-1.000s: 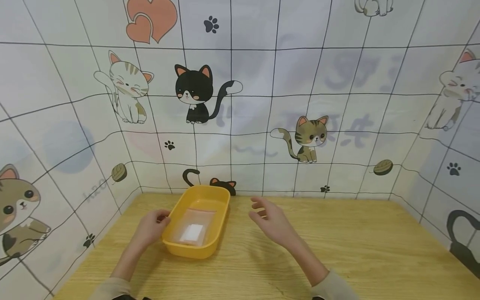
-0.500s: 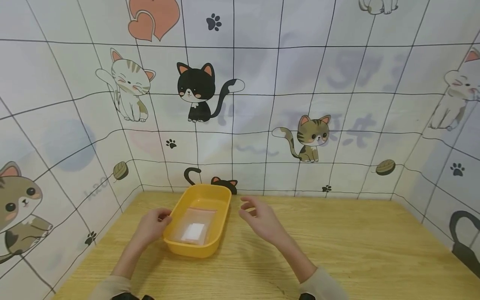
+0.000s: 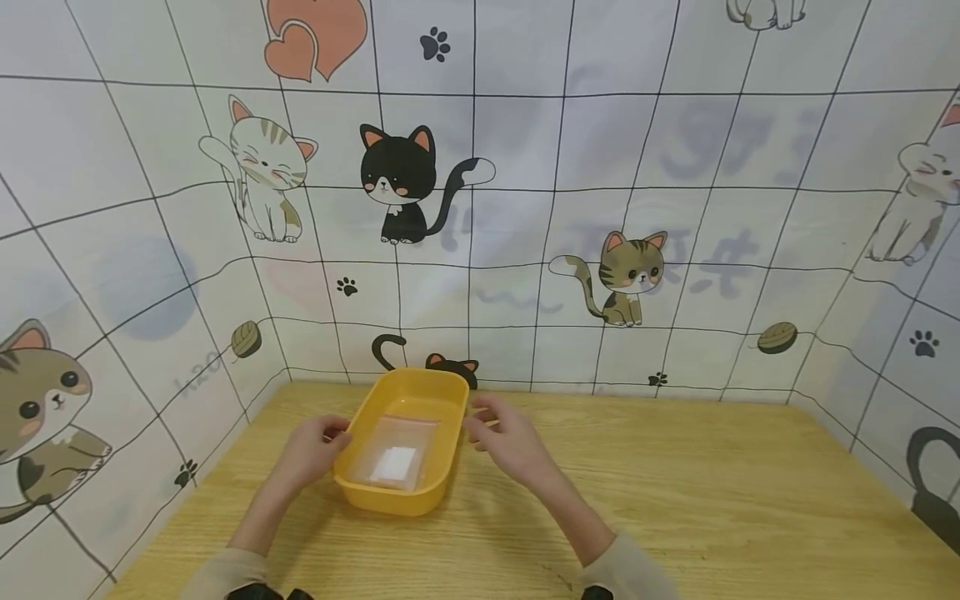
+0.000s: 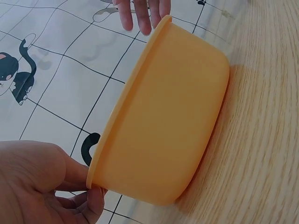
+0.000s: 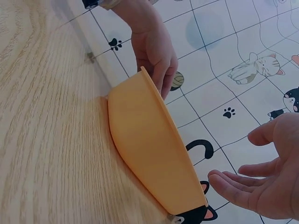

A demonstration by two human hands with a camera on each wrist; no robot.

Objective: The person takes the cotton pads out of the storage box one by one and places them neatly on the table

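Note:
A yellow plastic tub point(image 3: 395, 502) stands on the table, long side running away from me. Inside it lies a clear zip-lock bag point(image 3: 416, 433) with a red strip along its top and a white rectangle point(image 3: 395, 462) in or on its lower part. My left hand point(image 3: 307, 454) pinches the tub's left rim between thumb and fingers, plain in the left wrist view. Close beside the right rim is my right hand point(image 3: 513, 446), its fingers loosely extended. The right wrist view shows a gap between that hand point(image 5: 266, 170) and the tub's rim.
The wood-grain table point(image 3: 675, 492) extends to the right of the tub. A white sheet point(image 3: 510, 325) with grid lines and cartoon cats hangs behind and at both sides; the tub's far end is near it.
My right hand has moved left, up close to the tub's right rim. The left hand stays at the left rim, and the tub and bag hold their place on the table.

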